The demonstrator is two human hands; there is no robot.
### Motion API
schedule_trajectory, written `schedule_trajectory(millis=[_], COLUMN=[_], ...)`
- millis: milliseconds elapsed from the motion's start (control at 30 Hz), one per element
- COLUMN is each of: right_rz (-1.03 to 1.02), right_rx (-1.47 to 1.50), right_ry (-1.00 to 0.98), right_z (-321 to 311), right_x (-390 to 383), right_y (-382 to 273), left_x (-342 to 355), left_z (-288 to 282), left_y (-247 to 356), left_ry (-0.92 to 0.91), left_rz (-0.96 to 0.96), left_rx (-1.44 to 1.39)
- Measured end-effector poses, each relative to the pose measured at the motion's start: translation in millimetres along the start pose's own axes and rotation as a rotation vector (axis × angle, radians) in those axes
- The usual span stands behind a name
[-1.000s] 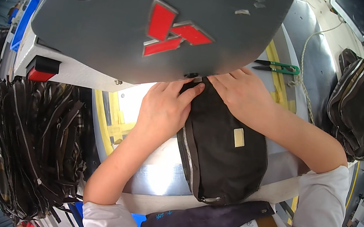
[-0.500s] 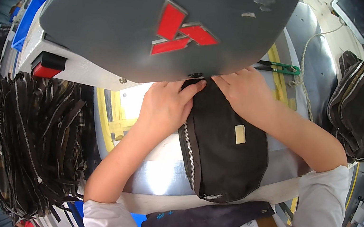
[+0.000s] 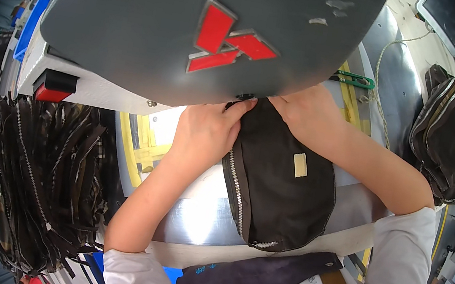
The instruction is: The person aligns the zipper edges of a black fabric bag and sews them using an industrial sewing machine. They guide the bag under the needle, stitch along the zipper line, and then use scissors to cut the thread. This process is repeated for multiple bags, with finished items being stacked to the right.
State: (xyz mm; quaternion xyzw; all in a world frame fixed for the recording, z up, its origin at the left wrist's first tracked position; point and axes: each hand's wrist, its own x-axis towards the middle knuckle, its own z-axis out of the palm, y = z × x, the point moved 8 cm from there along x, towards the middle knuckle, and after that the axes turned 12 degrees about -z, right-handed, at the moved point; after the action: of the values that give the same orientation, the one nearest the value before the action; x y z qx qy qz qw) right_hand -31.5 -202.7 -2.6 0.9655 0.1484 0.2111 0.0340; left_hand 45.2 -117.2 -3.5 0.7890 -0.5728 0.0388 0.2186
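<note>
A black fabric bag (image 3: 283, 205) with a silver zipper along its left side and a small cream label lies flat, its far end under a dark grey sewing machine head (image 3: 156, 28). My left hand (image 3: 205, 132) is closed on the bag's far left edge, thumb toward the machine, with some fingers hidden. My right hand (image 3: 312, 120) grips the far right edge, fingers curled in; its fingertips disappear behind the machine housing. The needle area cannot be seen. Green-handled thread snips (image 3: 358, 80) lie beyond my right hand, partly covered by the housing.
To the left hangs a thick pile of dark zippered fabric pieces (image 3: 36, 170). Another stack of black bags (image 3: 452, 131) sits at the right. A pale cord (image 3: 378, 77) runs down from near a screen (image 3: 449, 21). Yellow tape (image 3: 143, 158) marks the metal worktop.
The machine head looks slightly larger and covers more of the thread snips, as my view has shifted a little. Both hands and the bag stay almost in place.
</note>
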Motion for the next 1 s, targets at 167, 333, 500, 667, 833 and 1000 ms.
schedule_trajectory(millis=[167, 333, 500, 667, 833, 1000], right_rz=[0.020, 0.103, 0.162, 0.069, -0.034, 0.139], right_rx=[0.005, 0.047, 0.148, 0.371, 0.658, 0.289], right_ry=[0.014, 0.041, 0.095, 0.185, 0.108, -0.009], right_z=[-2, 0, -2, -12, -25, -34], right_x=[-2, -6, -30, -52, -61, -72], right_y=[-1, 2, 9, -26, -85, -41], left_x=[-2, -6, -12, -33, -68, -80], left_z=[-2, -1, 6, 5, 11, 11], left_y=[2, 2, 21, 13, 13, 11], left_ry=[0.009, 0.022, 0.095, -0.073, -0.536, -0.622], left_rz=[-0.002, -0.047, -0.018, -0.332, -0.610, -0.596], left_rx=[-0.010, -0.017, -0.149, -0.444, -0.649, -0.715])
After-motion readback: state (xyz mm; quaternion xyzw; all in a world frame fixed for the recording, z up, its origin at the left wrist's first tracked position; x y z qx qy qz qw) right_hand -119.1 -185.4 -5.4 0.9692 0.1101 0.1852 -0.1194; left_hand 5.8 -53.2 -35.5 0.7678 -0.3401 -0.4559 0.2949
